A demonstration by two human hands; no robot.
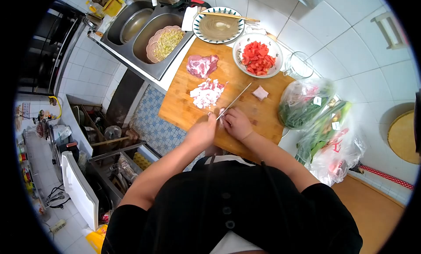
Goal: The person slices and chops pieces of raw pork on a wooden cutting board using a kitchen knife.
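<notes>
My left hand (202,132) is closed round the handle of a knife (237,96), whose blade points up and to the right over the wooden cutting board (180,106). Beside the blade, my right hand (237,123) has its fingers curled down on a small piece of meat (222,121), mostly hidden by the fingers. Just beyond my hands lies a pile of chopped pale, fatty meat (207,94). A larger pink slab of meat (202,66) sits behind that pile. Right of the knife tip rests a small square piece of meat (260,93).
A bowl of chopped tomatoes (258,57) stands at the board's far edge, near a plate with chopsticks (218,32). Bean sprouts (167,42) fill a pink basket in the sink (151,70). Bagged green vegetables (305,105) crowd the right side. An open drawer (120,166) is at left.
</notes>
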